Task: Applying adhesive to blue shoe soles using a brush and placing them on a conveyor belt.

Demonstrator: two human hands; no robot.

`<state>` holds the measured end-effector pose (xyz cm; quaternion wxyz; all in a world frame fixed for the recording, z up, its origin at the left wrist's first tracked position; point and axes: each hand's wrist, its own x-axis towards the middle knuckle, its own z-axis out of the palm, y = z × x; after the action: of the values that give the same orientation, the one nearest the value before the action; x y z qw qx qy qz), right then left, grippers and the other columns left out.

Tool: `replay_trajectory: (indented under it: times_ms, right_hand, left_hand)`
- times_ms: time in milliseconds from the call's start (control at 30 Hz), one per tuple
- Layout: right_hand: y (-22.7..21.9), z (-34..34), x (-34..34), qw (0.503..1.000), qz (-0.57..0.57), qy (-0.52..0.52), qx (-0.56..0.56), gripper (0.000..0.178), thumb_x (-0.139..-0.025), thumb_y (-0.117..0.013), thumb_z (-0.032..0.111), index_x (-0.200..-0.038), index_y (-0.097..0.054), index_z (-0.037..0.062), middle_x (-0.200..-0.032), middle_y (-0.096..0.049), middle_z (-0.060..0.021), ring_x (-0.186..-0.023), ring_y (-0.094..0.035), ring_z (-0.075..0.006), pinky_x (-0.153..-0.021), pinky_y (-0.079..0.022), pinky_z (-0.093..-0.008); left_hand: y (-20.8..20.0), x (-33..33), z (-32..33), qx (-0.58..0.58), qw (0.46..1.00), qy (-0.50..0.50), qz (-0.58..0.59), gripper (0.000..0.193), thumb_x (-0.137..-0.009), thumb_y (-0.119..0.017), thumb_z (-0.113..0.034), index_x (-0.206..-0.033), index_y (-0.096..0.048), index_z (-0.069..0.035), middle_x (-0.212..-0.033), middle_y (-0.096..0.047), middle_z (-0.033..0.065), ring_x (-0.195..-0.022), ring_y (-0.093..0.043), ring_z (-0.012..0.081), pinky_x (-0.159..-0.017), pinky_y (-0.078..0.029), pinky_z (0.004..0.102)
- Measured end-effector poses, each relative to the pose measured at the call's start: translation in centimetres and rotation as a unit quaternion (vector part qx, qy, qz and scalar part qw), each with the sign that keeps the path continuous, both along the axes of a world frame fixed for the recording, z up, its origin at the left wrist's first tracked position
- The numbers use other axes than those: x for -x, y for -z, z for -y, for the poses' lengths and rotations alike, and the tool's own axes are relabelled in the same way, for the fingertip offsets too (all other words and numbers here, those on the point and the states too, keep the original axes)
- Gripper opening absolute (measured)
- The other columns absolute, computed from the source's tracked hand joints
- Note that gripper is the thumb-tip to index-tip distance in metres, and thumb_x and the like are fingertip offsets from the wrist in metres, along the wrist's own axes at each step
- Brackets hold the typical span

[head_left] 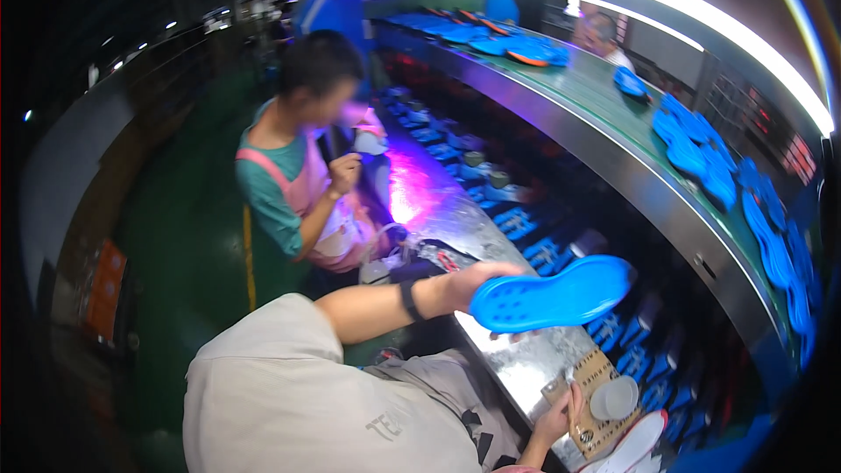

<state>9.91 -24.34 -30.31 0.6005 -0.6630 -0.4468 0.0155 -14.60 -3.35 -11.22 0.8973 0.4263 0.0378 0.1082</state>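
Observation:
My left hand (473, 285), with a black band on its wrist, is shut on one end of a blue shoe sole (561, 293). It holds the sole flat above the shiny metal bench (517, 359), studded underside up. Low at the frame's bottom, my right hand (556, 420) rests with curled fingers on the edge of a brown perforated cardboard piece (596, 381). A small grey cup (615, 398) stands on that cardboard. A white shoe part (635, 442) lies just beyond it. Whether the right hand grips anything is unclear.
A co-worker in a teal shirt and pink apron (298, 184) stands to the left at the same bench. A green conveyor (613, 114) curves across the right, carrying several blue soles (701, 153). Below it are dark racks with blue parts (534, 250). Another person (604, 35) is behind the conveyor.

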Motion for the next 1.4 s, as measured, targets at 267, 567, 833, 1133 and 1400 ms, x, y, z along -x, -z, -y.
replay_trajectory:
  times_ms: [267,567,833,1133,1400]
  right_hand:
    - [-0.3,0.3,0.1,0.999,-0.011,0.006,0.051,0.030,-0.104,-0.051,0.013,-0.120,-0.061,-0.0104,-0.121,-0.064,-0.0205,-0.111,-0.059,-0.0331,-0.101,-0.044,-0.0410]
    - [-1.1,0.4,0.8,0.999,0.005,0.022,0.038,0.023,-0.099,-0.052,0.005,-0.113,-0.063,-0.0098,-0.110,-0.066,-0.0183,-0.104,-0.062,-0.0310,-0.095,-0.047,-0.0388]
    - [-2.4,-0.2,1.5,0.997,0.044,0.045,0.037,0.024,-0.096,-0.054,0.004,-0.113,-0.065,-0.0080,-0.103,-0.066,-0.0196,-0.097,-0.063,-0.0340,-0.090,-0.049,-0.0406]
    - [-2.0,-0.4,1.1,0.995,0.031,0.009,0.099,0.030,-0.101,-0.061,0.012,-0.122,-0.064,-0.0081,-0.127,-0.065,-0.0207,-0.118,-0.059,-0.0310,-0.108,-0.042,-0.0434]
    - [-2.7,-0.6,0.6,0.997,0.038,0.057,0.044,0.021,-0.087,-0.061,0.002,-0.106,-0.068,-0.0047,-0.092,-0.066,-0.0204,-0.082,-0.063,-0.0367,-0.075,-0.050,-0.0436]
  left_hand:
    - [-16.8,-11.5,-6.7,0.047,0.955,-0.216,0.199,0.070,-0.103,-0.043,-0.055,-0.135,-0.048,0.006,-0.117,-0.060,0.0292,-0.098,-0.068,0.0396,-0.082,-0.060,0.0428]
    - [-14.9,-10.0,-13.2,-0.648,0.513,-0.563,0.007,0.025,-0.087,-0.064,-0.019,-0.100,-0.072,0.001,-0.094,-0.071,0.0214,-0.088,-0.070,0.0341,-0.079,-0.055,0.0394]
    - [-18.3,-12.9,-22.0,-0.758,0.389,-0.477,-0.213,0.071,-0.086,-0.068,-0.051,-0.120,-0.058,0.010,-0.105,-0.067,0.0297,-0.103,-0.064,0.0443,-0.094,-0.051,0.0485]
    - [-20.7,-13.3,-32.1,-0.768,0.560,-0.247,-0.190,0.076,-0.080,-0.065,-0.029,-0.147,-0.046,0.001,-0.133,-0.063,0.0239,-0.121,-0.062,0.0339,-0.104,-0.048,0.0383]
    - [-21.4,-0.7,-46.4,-0.787,0.107,-0.300,-0.528,0.018,-0.084,-0.064,-0.012,-0.093,-0.076,0.000,-0.102,-0.072,0.0233,-0.096,-0.072,0.0392,-0.079,-0.060,0.0457]
